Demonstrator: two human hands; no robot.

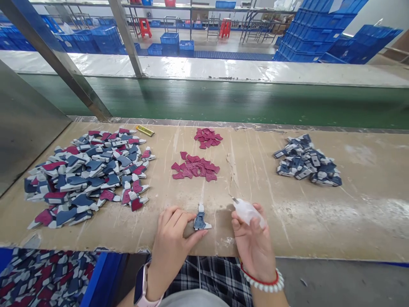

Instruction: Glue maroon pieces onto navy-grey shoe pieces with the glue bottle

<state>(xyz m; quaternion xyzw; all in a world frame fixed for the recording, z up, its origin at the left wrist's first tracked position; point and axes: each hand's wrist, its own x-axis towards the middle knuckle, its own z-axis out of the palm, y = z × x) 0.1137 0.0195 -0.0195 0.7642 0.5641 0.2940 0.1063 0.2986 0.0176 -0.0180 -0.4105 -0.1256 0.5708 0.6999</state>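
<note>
Left hand [172, 243] against blue fabric piece [200, 221]

**Wrist wear and clothing of the person.** At seven o'clock, a smartwatch [139, 286] with a pink strap and a dark face sits on the wrist of the left hand [171, 243]. At five o'clock, the wrist of the right hand [252, 243] bears a thin red cord bracelet [259, 276] beside a strand of round white beads [269, 285]. At six o'clock lie black-and-white plaid cloth [211, 277], a pale grey garment [191, 299] and a thin white cord [198, 268].
</note>
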